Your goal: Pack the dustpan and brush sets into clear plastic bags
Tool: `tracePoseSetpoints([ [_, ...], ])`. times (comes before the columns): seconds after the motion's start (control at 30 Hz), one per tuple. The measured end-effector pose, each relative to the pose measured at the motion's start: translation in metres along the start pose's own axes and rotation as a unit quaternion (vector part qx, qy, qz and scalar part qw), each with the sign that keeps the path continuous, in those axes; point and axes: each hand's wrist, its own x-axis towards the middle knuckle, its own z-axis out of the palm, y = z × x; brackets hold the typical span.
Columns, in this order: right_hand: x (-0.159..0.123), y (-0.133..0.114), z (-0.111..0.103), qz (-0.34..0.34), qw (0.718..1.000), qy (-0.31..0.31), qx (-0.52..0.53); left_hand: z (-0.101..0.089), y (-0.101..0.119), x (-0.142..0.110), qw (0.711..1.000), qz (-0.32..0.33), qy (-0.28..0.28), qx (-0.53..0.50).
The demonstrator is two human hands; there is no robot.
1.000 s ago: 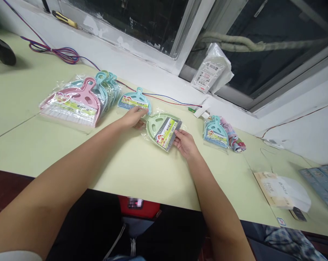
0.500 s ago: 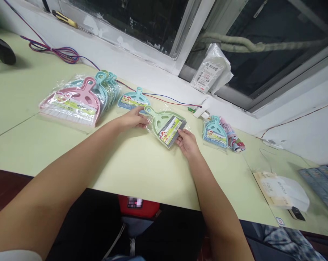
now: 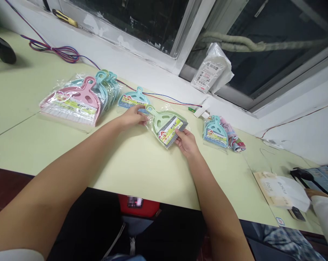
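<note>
Between my hands is a green dustpan and brush set [image 3: 163, 120] in a clear plastic bag, its label facing up. My right hand [image 3: 186, 142] grips its brush end, thumb on top. At the handle end, my left hand [image 3: 134, 116] pinches the edge of the bag. Just behind my left hand lies a blue dustpan set [image 3: 134, 98], also bagged. To the left, several bagged sets lean in a row, with a pink dustpan set [image 3: 79, 99] in front. Another blue dustpan set [image 3: 215, 132] lies to the right, beside a rolled patterned cloth [image 3: 233, 136].
Red and blue wires [image 3: 55, 53] run along the wall. A screwdriver [image 3: 64, 18] and a plastic-wrapped packet [image 3: 211, 70] sit on the window ledge. At the right are a paper package [image 3: 278, 190], a black device [image 3: 305, 174] and another person's sleeve [image 3: 327, 214].
At the far right, another person's arm and a black device have come into view. My hands and the green set have barely moved.
</note>
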Motion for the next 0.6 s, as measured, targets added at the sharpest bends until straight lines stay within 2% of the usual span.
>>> tracePoseSetpoints([
  [0.23,0.002,-0.003,-0.003,0.01,0.999,0.032,-0.012,-0.013,0.0,0.006,0.992,-0.003,0.12,0.04],
  [0.37,0.009,-0.011,-0.014,0.007,0.997,0.071,-0.011,-0.021,0.003,0.006,0.974,-0.022,0.183,0.132],
  [0.43,0.014,-0.019,-0.023,-0.004,0.996,0.092,-0.007,-0.027,0.003,0.005,0.951,0.008,0.214,0.224],
  [0.5,0.018,-0.027,-0.036,-0.02,0.993,0.117,0.002,-0.033,0.002,0.004,0.915,0.047,0.24,0.32],
  [0.6,0.024,-0.038,-0.053,-0.05,0.987,0.15,0.033,-0.041,0.002,0.0,0.871,0.066,0.243,0.423],
])
